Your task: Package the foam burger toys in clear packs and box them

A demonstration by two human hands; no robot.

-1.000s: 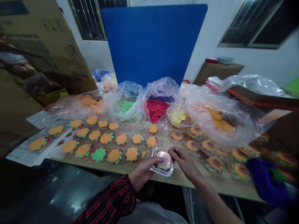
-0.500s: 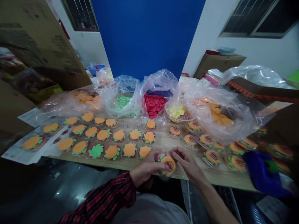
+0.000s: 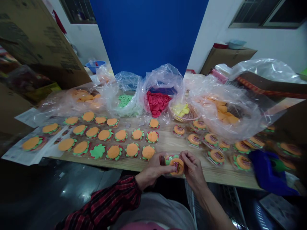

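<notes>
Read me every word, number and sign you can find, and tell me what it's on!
I can't read any for sure.
Label on the burger in the left hand: too small and blurred.
Labels on the burgers at the right: too small.
Dark print on the big cardboard box at the left: too blurred.

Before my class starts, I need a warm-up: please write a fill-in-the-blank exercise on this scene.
The tall panel is ____.
The yellow pieces lie in a lattice-sided ____.
The left hand holds a packaged toy burger whose top is ____.
The bare forearm is the ____ one.

Words: blue; basket; orange; right.
</notes>
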